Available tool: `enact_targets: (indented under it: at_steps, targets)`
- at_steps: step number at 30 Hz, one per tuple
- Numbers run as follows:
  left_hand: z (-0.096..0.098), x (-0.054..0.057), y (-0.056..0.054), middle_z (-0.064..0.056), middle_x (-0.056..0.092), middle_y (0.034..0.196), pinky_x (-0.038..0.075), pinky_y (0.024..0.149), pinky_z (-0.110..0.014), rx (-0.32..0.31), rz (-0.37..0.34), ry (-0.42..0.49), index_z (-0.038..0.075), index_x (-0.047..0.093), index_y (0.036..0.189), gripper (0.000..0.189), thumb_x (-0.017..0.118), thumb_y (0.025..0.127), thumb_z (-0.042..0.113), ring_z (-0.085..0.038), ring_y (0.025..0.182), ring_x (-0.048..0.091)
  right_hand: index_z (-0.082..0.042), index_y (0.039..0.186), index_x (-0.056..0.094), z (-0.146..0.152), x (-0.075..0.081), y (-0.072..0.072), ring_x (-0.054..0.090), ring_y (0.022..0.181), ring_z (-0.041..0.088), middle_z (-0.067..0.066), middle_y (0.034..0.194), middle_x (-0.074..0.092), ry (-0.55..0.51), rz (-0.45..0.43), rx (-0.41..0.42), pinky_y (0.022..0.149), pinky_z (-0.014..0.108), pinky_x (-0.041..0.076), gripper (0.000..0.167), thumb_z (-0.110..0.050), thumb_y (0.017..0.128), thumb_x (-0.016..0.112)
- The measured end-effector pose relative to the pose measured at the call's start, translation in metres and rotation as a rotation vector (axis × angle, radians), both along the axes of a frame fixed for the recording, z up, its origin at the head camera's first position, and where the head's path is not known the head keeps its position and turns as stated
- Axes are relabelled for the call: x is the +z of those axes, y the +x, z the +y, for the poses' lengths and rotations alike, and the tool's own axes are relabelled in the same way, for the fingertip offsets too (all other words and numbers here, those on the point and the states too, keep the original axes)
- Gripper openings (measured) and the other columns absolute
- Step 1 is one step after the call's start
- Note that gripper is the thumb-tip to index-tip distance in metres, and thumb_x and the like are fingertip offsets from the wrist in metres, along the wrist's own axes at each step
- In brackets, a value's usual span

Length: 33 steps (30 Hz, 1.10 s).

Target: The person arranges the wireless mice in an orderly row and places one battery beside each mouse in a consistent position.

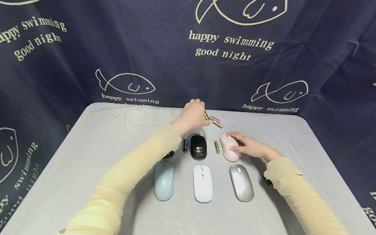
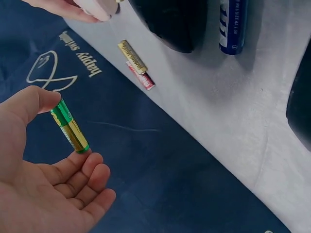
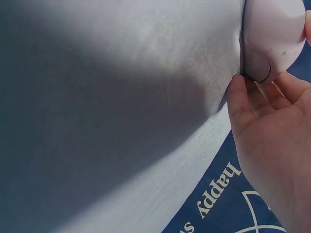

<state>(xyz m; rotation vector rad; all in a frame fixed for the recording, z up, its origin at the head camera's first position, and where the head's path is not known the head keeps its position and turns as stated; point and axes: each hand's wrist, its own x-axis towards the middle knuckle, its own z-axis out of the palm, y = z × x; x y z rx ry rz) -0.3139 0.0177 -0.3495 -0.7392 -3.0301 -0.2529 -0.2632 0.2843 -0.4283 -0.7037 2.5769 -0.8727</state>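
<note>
My left hand (image 1: pixel 192 115), at the back of the table, pinches a green-and-gold battery (image 2: pixel 70 127) end to end between thumb and a finger. Close by lie a red battery (image 1: pixel 215 119) and a gold battery (image 1: pixel 217 124). With thumb and fingers on opposite sides, my right hand (image 1: pixel 251 147) grips a pink mouse (image 1: pixel 228 149). Another gold battery (image 1: pixel 216 147) lies just left of that mouse. Between the hands sits a black mouse (image 1: pixel 198 147), with a blue battery (image 1: pixel 185 145) at its left.
A light blue mouse (image 1: pixel 164 182), a white mouse (image 1: pixel 203 184) and a silver mouse (image 1: pixel 242 183) form the front row. A dark object (image 1: pixel 169 154) is mostly hidden under my left forearm; another dark item (image 1: pixel 268 180) shows beside my right sleeve. Dark blue fabric (image 1: pixel 178 61) hangs behind the table.
</note>
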Motion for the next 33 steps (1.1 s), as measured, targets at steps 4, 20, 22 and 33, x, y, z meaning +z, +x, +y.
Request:
enact_targets:
  at_steps: [4,20,22,33]
  targets:
    - [-0.011,0.005,0.008,-0.007,0.05,0.105,0.038,0.087,-0.034,-0.009,0.011,0.012,0.005,0.054,0.11,0.052,0.066,0.08,0.045,-0.023,0.096,0.042,0.001,0.143,0.033,-0.001,-0.001,0.0,0.02,0.138,0.043,0.025,0.148,0.028,-0.001,0.01,0.005,0.111,0.057,0.015,0.065,-0.028,0.091,0.061]
    - [-0.051,0.014,0.042,-0.004,0.052,0.102,0.038,0.087,-0.035,-0.039,0.051,0.146,0.006,0.056,0.108,0.047,0.068,0.077,0.039,-0.021,0.095,0.042,-0.002,0.145,0.03,0.0,-0.001,0.0,0.018,0.14,0.042,0.022,0.15,0.027,0.027,-0.001,-0.02,0.111,0.057,0.014,0.069,-0.032,0.091,0.06]
    - [-0.055,0.015,0.048,-0.004,0.053,0.103,0.039,0.088,-0.035,-0.046,0.059,0.169,0.005,0.057,0.108,0.046,0.068,0.077,0.038,-0.022,0.096,0.043,-0.002,0.145,0.03,0.0,0.0,0.001,0.018,0.14,0.042,0.022,0.15,0.026,0.026,-0.004,-0.021,0.111,0.057,0.014,0.069,-0.032,0.091,0.06]
    - [-0.088,0.013,0.082,-0.007,0.056,0.106,0.039,0.094,-0.036,-0.116,0.124,0.275,0.002,0.057,0.107,0.045,0.071,0.075,0.031,-0.022,0.103,0.047,-0.001,0.145,0.03,-0.001,-0.001,0.0,0.019,0.139,0.042,0.023,0.15,0.027,0.021,0.005,-0.018,0.111,0.057,0.014,0.069,-0.031,0.091,0.061]
